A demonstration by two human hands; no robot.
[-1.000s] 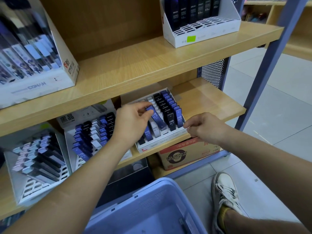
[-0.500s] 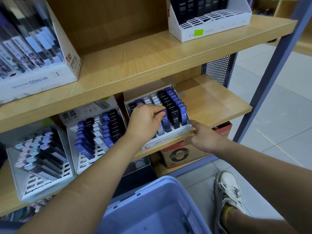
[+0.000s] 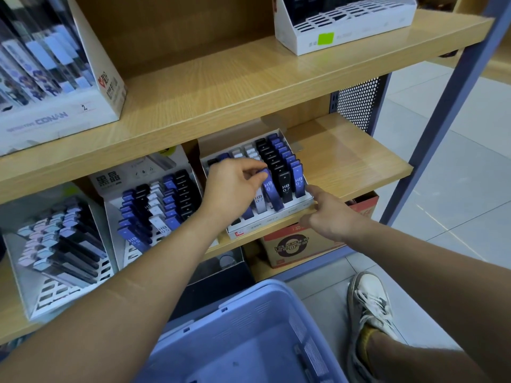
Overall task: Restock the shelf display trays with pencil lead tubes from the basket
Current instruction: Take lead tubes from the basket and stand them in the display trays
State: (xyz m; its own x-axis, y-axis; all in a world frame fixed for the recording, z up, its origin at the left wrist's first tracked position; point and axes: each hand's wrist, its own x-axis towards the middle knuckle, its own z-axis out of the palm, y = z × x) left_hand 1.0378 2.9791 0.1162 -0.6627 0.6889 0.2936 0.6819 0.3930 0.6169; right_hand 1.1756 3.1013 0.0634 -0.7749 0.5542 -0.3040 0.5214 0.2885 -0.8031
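A blue tube (image 3: 267, 186) is pinched near its top between the thumb and the curled fingertips of the left hand (image 3: 235, 186). It is held tilted along the slope of the tray (image 3: 265, 225), low in one of the middle rows. The grip looks chosen so that the tube can be slid down into its slot without knocking the black and blue tubes beside it.

The right hand (image 3: 331, 217) is kept at the tray's front right corner. Its forefinger is stretched out against the white wall there and the other fingers are loosely curled, with nothing held. The tray is probably being steadied this way, so that it is not pushed along the shelf as the tube goes in.

The tray is set on the lower shelf (image 3: 359, 164), a pale wooden board. Two other trays (image 3: 154, 200) of tubes are ranged to its left. An upper shelf (image 3: 249, 87) of the same wood is fixed above. The basket (image 3: 249, 341), of blue plastic, is placed below the arms, and what it holds cannot be told. A cardboard box (image 3: 298, 246) is tucked under the shelf. A blue post (image 3: 448, 111), a mesh panel (image 3: 356, 100), a grey tiled floor (image 3: 456, 175) and a white shoe (image 3: 370, 308) are seen to the right.
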